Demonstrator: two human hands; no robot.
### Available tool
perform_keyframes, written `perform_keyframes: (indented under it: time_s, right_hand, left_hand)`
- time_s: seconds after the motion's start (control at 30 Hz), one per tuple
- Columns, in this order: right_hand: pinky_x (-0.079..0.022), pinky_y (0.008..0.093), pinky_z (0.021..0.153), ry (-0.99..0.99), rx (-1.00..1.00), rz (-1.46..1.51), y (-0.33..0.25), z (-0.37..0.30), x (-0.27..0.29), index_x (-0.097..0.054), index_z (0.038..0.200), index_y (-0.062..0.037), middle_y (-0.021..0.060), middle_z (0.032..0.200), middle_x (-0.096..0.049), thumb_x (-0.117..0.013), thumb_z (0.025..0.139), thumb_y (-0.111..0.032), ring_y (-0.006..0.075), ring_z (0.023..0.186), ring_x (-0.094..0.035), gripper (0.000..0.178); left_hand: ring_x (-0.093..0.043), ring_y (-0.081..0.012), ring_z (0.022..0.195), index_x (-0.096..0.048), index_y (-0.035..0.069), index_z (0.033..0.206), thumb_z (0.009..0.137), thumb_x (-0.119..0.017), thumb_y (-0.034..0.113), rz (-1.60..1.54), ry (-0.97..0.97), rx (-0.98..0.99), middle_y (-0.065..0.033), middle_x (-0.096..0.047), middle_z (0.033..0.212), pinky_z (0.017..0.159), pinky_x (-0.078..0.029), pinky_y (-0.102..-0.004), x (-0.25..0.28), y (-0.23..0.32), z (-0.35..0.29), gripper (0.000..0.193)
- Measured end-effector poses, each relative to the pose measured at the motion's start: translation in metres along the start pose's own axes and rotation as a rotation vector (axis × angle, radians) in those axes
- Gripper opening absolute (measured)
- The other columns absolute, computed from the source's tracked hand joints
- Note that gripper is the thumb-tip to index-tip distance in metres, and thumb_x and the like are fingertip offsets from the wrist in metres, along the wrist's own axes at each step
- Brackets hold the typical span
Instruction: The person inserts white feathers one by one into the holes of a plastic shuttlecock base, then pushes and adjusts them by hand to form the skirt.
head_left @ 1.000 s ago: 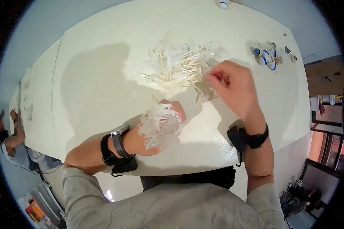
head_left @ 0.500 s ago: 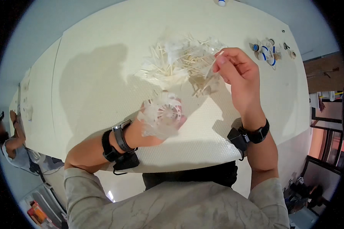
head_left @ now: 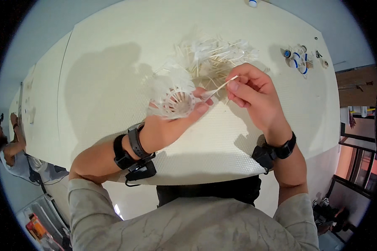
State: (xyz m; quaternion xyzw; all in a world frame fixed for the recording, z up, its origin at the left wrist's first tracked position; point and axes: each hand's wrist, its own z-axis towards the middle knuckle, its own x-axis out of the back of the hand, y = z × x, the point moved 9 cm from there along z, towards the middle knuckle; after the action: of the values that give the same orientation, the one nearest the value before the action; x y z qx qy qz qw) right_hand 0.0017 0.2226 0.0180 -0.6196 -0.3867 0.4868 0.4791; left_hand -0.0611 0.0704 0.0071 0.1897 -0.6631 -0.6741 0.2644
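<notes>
Left hand (head_left: pixel 171 125) cups a partly built white shuttlecock (head_left: pixel 174 100) at frame centre, fingers curled under its ring. Right hand (head_left: pixel 253 94) pinches one thin feather stem (head_left: pixel 222 87) just right of it, tip touching the ring. Both hands have risen since earlier frames, nearer the feather pile (head_left: pixel 213 54) at upper centre. One shuttlecock, one held stem, pile uncountable. Small reels (head_left: pixel 297 58) upper right on table (head_left: pixel 113 62).

Tabletop (head_left: pixel 113 83): matt white, finely dimpled. Feather shuttlecock (head_left: pixel 174 100): white, soft, matt. Watch strap (head_left: pixel 135 142): dark, smooth.
</notes>
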Motion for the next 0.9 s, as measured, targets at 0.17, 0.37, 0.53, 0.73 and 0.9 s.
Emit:
perform_keyframes:
  time_s: [0.17, 0.37, 0.53, 0.73, 0.9]
  right_hand:
    - [-0.038, 0.0192, 0.056, 0.047, -0.024, -0.092, 0.001, -0.001, 0.003, -0.067, 0.108, -0.0061, -0.0003, 0.077, -0.063, -0.066, 0.092, -0.008, 0.0049, 0.064, -0.05, 0.016]
    - [-0.038, 0.0222, 0.048, -0.352, 0.294, 0.139, -0.047, -0.044, -0.037, -0.069, 0.092, 0.0015, 0.0039, 0.07, -0.064, -0.069, 0.09, -0.019, 0.0086, 0.053, -0.052, 0.02]
    - [-0.031, 0.0245, 0.034, -1.105, 0.097, 0.65, -0.063, -0.081, -0.103, -0.064, 0.122, 0.0075, 0.007, 0.068, -0.065, -0.067, 0.095, -0.023, 0.0095, 0.041, -0.05, 0.04]
    - [-0.025, 0.0221, 0.03, -1.174, 0.071, 0.826, -0.072, -0.086, -0.111, -0.064, 0.12, 0.0116, -0.0017, 0.053, -0.052, -0.068, 0.095, -0.02, 0.0024, 0.035, -0.04, 0.04]
    - [-0.027, 0.0217, 0.03, -1.175, 0.101, 0.797, -0.073, -0.085, -0.106, -0.063, 0.12, 0.013, -0.0006, 0.054, -0.054, -0.07, 0.093, -0.017, 0.0028, 0.036, -0.042, 0.041]
  left_hand:
    - [-0.048, -0.0057, 0.061, -0.067, 0.004, 0.097, 0.099, -0.059, 0.016, 0.174, -0.05, 0.074, 0.0009, -0.06, 0.074, 0.057, -0.04, -0.0229, 0.002, -0.005, 0.001, 0.015]
    - [-0.061, -0.0064, 0.075, -0.069, 0.002, 0.093, 0.085, -0.075, 0.006, -0.104, 0.132, 0.259, -0.0012, -0.068, 0.08, 0.068, -0.051, -0.0251, 0.02, -0.024, -0.004, 0.01]
    - [-0.057, -0.0056, 0.073, -0.066, 0.004, 0.089, 0.084, -0.076, 0.007, -0.184, 0.151, 0.25, 0.0009, -0.066, 0.08, 0.066, -0.049, -0.0246, 0.013, -0.017, 0.001, 0.011]
    - [-0.06, -0.0092, 0.077, -0.064, 0.004, 0.094, 0.086, -0.072, 0.005, 0.114, 0.159, 0.117, -0.0019, -0.066, 0.085, 0.07, -0.051, -0.0261, 0.015, -0.006, -0.002, 0.012]
    - [-0.059, -0.0137, 0.082, -0.061, 0.003, 0.098, 0.092, -0.065, 0.009, 0.115, 0.034, 0.234, -0.0045, -0.064, 0.089, 0.077, -0.052, -0.0291, 0.012, -0.016, -0.003, 0.01]
